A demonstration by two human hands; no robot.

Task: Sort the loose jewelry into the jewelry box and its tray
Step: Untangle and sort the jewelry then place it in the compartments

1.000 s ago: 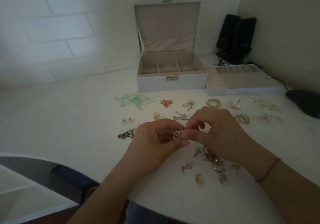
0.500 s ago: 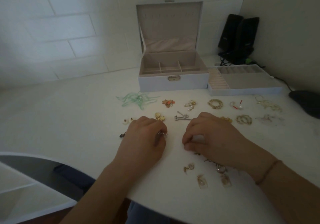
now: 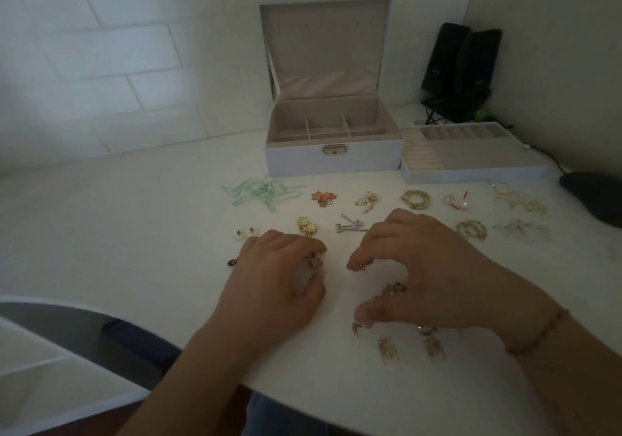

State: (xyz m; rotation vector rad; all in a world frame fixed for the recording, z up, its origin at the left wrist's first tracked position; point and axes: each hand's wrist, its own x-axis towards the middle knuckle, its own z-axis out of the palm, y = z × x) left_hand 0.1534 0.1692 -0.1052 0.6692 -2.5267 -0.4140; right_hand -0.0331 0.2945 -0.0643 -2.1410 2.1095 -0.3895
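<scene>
Bare forearms, thin beaded bracelet (image 3: 538, 333) on the right wrist

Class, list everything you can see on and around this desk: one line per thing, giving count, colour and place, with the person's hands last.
jewelry box: one, white, lid open, back centre.
tray: one, white, right of box.
green ribbon: one tangle, left of box front.
star charms: a cluster, orange and gold, centre.
pearl earrings: two, white, red posts, before tray.
gold hoops: one cluster, centre right.
silver earrings: a pair, centre.
speakers: two, black, back right.
left hand: holds a small piece.
right hand: pinches a small gold piece over a pile.
</scene>
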